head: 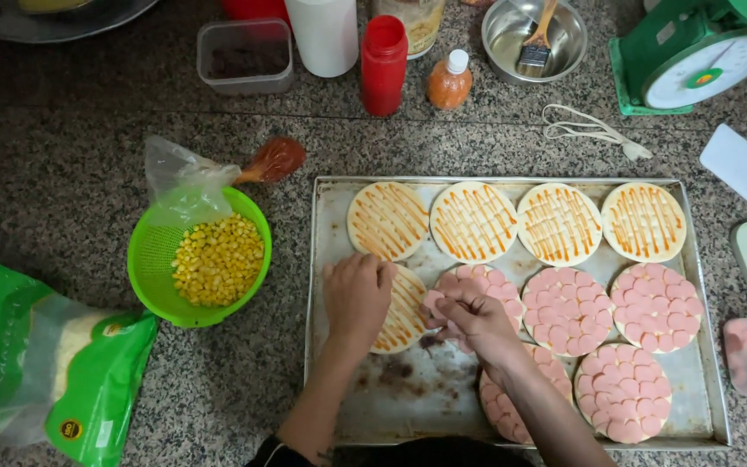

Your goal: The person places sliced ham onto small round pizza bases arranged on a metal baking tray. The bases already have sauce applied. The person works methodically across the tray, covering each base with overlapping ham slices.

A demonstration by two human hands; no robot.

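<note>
left hand (pixel 357 297) hides sauced round (pixel 405 310) | right hand (pixel 475 322) covers sausage-topped round (pixel 482 285)

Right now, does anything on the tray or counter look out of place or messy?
Only minor things: dark burnt-looking stains on the baking tray floor near the left hand, and a sauce-smeared spoon lying directly on the counter. Nothing looks spilled.

Soft, even light from above fills the head view, moderately bright, with no hard shadows; only faint dark edges sit under the green colander (pixel 153 259) and below the two forearms on the metal tray (pixel 330 259). Mild glare shows on the steel bowl (pixel 499 35) and the plastic bags. The centre is fairly sharp, the frame's edges slightly softer and bent.
</note>
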